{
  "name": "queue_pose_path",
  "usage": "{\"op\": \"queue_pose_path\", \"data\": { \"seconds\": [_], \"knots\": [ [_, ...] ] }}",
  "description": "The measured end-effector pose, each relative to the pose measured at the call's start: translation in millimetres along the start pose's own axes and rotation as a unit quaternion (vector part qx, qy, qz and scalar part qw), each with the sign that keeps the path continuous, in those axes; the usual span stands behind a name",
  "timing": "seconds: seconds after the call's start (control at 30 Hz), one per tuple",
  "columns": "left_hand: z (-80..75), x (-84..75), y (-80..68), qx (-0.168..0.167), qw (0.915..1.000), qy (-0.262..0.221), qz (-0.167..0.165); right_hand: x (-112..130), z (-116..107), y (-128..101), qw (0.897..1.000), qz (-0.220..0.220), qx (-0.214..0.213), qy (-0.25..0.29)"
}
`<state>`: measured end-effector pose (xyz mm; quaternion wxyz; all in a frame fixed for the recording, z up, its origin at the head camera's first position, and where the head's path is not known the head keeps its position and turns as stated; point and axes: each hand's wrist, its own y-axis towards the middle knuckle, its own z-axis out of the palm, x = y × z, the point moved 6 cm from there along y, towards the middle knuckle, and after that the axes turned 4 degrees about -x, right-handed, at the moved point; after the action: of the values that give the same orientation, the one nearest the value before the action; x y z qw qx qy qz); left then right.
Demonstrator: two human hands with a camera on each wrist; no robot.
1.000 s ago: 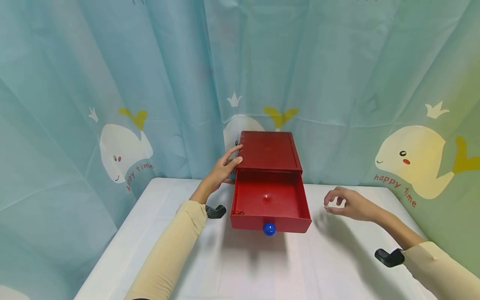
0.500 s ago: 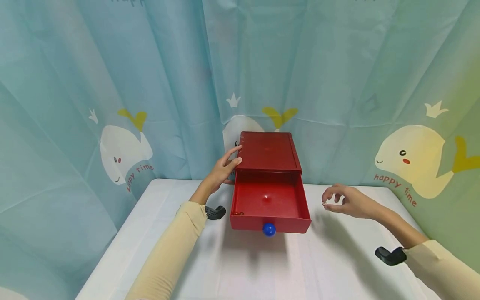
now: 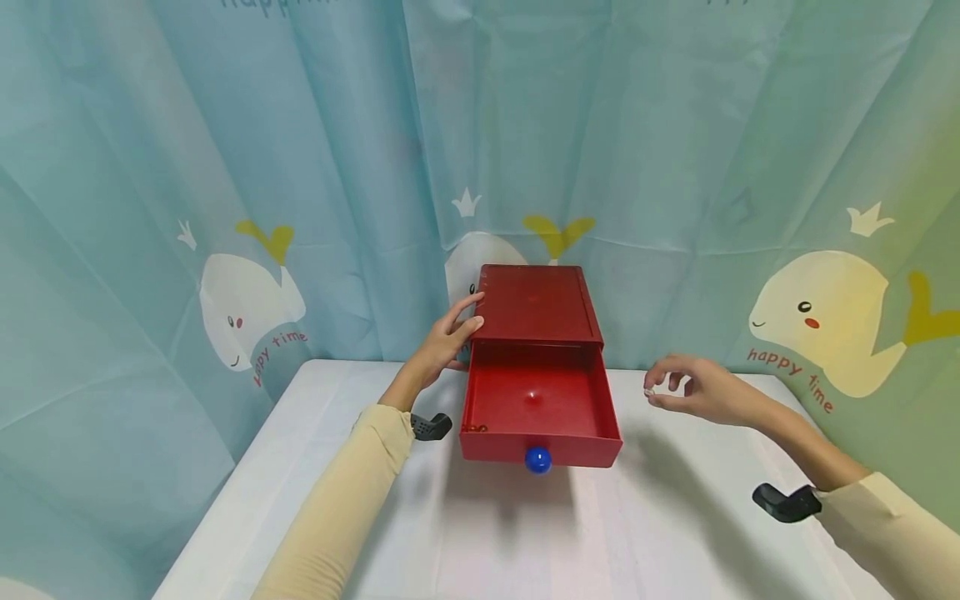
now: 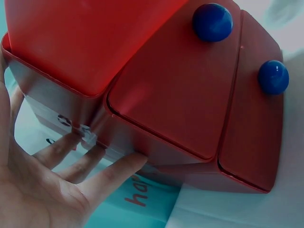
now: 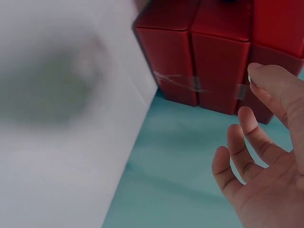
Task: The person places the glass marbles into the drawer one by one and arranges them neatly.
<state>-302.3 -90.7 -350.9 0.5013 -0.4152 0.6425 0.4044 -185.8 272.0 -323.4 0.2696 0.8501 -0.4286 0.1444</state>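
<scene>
A red drawer cabinet (image 3: pixel 536 302) stands on the table, its top drawer (image 3: pixel 534 398) pulled out. Small brownish-orange pieces (image 3: pixel 476 428) lie in that drawer's front left corner. My left hand (image 3: pixel 441 343) rests against the cabinet's left side; in the left wrist view its fairly straight, spread fingers (image 4: pixel 116 176) touch the side wall. To the right of the drawer, above the table, my right hand (image 3: pixel 701 390) pinches a tiny whitish object (image 3: pixel 649 392) between thumb and index finger. Its kind cannot be made out. The other right-hand fingers (image 5: pixel 232 173) are loosely curled.
A blue knob (image 3: pixel 537 460) sticks out from the drawer front. Below it, two lower drawers (image 4: pixel 175 80) with blue knobs are pushed in. The white table (image 3: pixel 375 500) ends at a pale blue curtain (image 3: pixel 360 167) printed with whales, just behind the cabinet.
My right hand has risen slightly, still pinching the tiny object. The left hand, cabinet and open drawer stay as they were.
</scene>
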Motion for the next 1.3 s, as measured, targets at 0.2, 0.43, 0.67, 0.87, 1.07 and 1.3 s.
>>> {"op": "queue_pose_path", "data": {
  "seconds": [0.2,0.43,0.67,0.87,1.07,1.3],
  "knots": [
    [-0.2,0.4,0.2,-0.001,1.0,0.0,0.002,10.5,-17.5,7.3,1.0,-0.014,-0.018,0.0],
    [-0.2,1.1,-0.7,0.0,1.0,-0.001,-0.001,23.1,-38.5,16.9,0.998,-0.039,-0.04,0.0],
    [-0.1,1.3,0.1,0.002,1.0,-0.001,0.002,38.3,-56.5,29.4,0.997,-0.058,-0.055,-0.015],
    [0.1,0.1,-0.1,0.002,1.0,-0.001,0.004,53.5,-67.3,40.2,0.996,-0.061,-0.068,-0.022],
    [-0.4,1.1,0.6,0.0,1.0,-0.003,0.002,65.3,-71.6,53.9,0.995,-0.065,-0.073,-0.032],
    [0.8,0.2,-0.6,-0.001,1.0,-0.007,0.0,80.1,-71.6,70.4,0.995,-0.065,-0.062,-0.03]
  ]
}}
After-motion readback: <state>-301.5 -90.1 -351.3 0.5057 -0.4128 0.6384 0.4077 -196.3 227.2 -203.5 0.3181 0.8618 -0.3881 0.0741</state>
